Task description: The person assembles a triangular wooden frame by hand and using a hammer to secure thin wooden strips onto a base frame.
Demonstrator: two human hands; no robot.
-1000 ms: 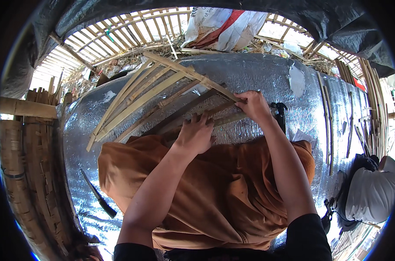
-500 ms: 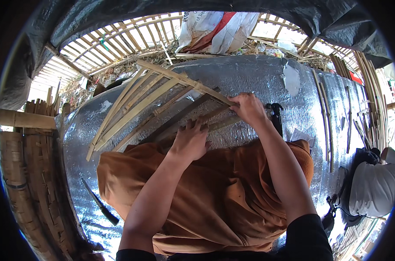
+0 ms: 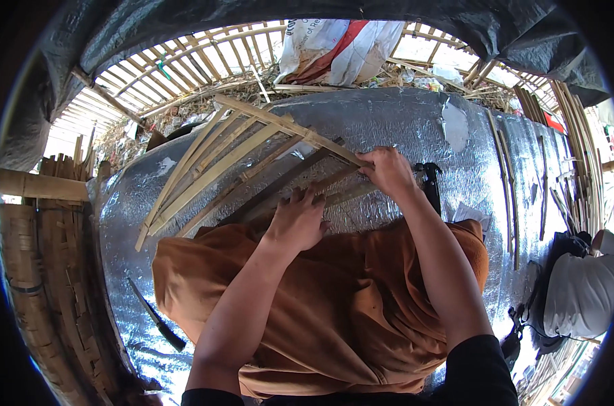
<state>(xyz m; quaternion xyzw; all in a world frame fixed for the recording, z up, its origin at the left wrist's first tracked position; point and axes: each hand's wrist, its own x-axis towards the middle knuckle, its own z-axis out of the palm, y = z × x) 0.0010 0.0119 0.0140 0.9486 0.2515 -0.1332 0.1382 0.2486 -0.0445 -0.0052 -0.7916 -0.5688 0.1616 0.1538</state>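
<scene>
Several bamboo strips (image 3: pixel 239 152) fan out toward 10 o'clock across the silver mat (image 3: pixel 401 122). Right hand (image 3: pixel 388 172) has fingers pinched on their crossing end; left hand (image 3: pixel 299 220) presses flat, fingers spread. Knife (image 3: pixel 156 318) lies at 8 o'clock.

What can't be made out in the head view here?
- Near ends of the bamboo strips: hidden under the left hand and right hand.
- Black tool: mostly behind the right forearm.
- Person's lap: covered by the orange cloth.
- Knife handle: too dark to tell.
</scene>
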